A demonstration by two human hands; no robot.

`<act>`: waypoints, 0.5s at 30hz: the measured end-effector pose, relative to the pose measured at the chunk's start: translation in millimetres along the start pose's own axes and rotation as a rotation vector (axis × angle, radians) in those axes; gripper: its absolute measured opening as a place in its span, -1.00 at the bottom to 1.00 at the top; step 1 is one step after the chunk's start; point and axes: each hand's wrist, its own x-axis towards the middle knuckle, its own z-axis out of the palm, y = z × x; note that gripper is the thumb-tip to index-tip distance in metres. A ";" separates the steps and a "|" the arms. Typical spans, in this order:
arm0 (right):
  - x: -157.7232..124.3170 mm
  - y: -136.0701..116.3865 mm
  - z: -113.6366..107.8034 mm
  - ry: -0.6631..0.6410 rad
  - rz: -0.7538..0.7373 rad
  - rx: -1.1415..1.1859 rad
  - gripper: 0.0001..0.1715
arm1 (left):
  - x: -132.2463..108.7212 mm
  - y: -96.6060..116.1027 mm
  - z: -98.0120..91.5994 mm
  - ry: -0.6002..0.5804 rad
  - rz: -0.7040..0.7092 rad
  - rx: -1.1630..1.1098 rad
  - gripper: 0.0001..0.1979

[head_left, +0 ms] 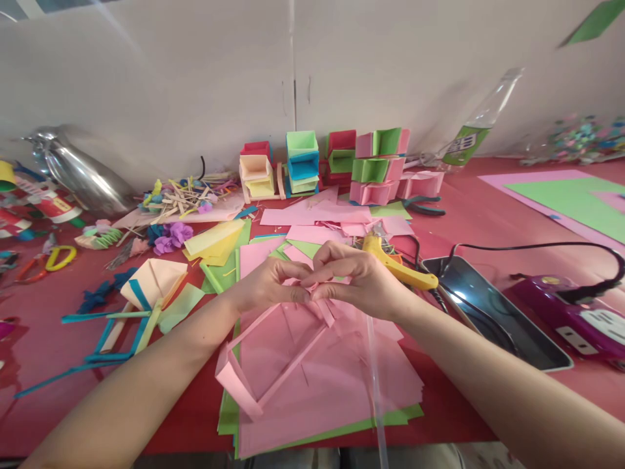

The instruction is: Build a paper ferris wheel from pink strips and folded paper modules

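"Working down from the biggest, where to begin?"
"With the red table (463,202). On it, towards the near edge, a stack of pink and green sheets (342,384). Over that stack, a pink paper frame (237,378) of folded strips, folded end to the lower left."
"And the hands?"
"Close together: left hand (271,284) and right hand (349,277), both pinching the frame's far end. Just beyond the right, a yellow glue gun (415,276)."
"Which step?"
"Probably pressing strip ends together. Hard to confirm; mostly hidden behind fingers."
"Calling for what next?"
"Likely steady, light pressure, without creasing such thin paper."
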 end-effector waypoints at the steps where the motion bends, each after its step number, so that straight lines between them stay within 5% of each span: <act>1: 0.3 -0.8 0.1 -0.005 0.002 -0.008 -0.81 | 0.1 0.2 0.3 0.002 0.007 -0.005 -0.79; 7: 0.9 -18.9 -16.8 -0.090 0.052 -0.162 -0.58 | 0.5 3.9 0.0 -0.011 0.074 0.049 -0.82; 15: -25.9 -21.1 -79.8 -0.141 0.622 -1.030 -0.66 | 1.6 4.9 -1.0 -0.032 0.053 0.059 -0.70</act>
